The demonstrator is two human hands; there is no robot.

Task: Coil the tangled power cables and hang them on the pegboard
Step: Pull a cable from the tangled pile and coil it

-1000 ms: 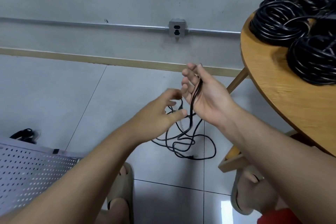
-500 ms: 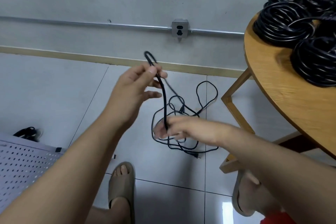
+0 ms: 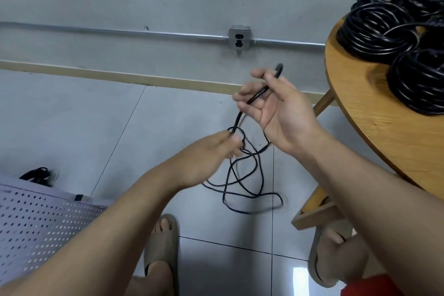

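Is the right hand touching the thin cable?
Touching. The head view shows the cable running across the right hand, held in its curled fingers, with the bend poking out above.

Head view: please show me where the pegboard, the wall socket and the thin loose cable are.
pegboard (image 3: 36, 218), head view, on its perforated face, lower left.
wall socket (image 3: 239, 37), head view, middle of its metal faceplate.
cable (image 3: 279, 68), head view, on its uppermost end.

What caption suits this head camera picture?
Left hand and right hand hold a black cable; coiled cables sit on the table.
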